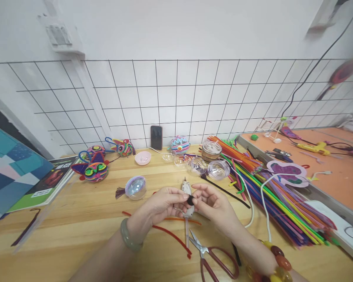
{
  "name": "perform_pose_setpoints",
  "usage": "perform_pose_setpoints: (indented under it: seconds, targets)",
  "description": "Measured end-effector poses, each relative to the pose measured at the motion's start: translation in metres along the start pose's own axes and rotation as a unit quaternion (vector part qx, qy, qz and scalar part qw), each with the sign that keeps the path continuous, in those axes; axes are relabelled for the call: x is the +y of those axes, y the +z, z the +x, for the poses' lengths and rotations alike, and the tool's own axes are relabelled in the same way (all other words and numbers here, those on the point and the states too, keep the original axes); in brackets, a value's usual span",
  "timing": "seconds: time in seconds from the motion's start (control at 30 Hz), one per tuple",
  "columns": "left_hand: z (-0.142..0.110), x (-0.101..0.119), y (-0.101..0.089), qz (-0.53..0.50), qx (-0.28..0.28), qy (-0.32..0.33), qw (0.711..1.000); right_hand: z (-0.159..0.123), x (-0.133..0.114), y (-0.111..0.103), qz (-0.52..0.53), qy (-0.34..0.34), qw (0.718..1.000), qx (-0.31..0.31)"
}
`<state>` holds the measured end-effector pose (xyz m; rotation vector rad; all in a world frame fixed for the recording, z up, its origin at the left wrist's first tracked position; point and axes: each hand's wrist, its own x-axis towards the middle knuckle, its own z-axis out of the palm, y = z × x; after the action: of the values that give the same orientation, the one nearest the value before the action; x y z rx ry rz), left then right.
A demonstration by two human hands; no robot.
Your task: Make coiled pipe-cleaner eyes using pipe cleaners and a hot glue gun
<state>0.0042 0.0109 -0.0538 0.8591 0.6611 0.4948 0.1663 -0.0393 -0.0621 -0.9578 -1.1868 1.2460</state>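
Between the fingertips of both hands is a small black fuzzy piece (190, 200), perhaps a rolled bit of pipe cleaner. My left hand (170, 199) pinches it from the left, and my right hand (210, 199) grips its right side with thumb and fingers. Just behind them a white glue gun (186, 188) lies on the table, partly hidden by the fingers, its glue stick pointing toward me. Red-handled scissors (204, 250) lie partly open in front of my right hand. Red pipe cleaners (172, 234) lie below my left hand, and a black pipe cleaner (226, 191) beyond the right.
A clear half-ball with a purple rim (136, 188) sits left of centre. Colourful wrapped balls (95, 171), a pink dish (142, 158) and a phone (156, 137) stand farther back. To the right are a pipe-cleaner bundle (282, 199), clear plastic shells (219, 169) and a white cable (250, 199).
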Motion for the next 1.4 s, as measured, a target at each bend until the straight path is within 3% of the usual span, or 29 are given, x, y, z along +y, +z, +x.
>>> perform_pose_setpoints:
  seconds: [1.4]
  targets:
    - [-0.0002, -0.0003, -0.0005, 0.013, -0.002, 0.001, 1.000, 0.0005, 0.0013, -0.0005, 0.004, -0.002, 1.000, -0.005]
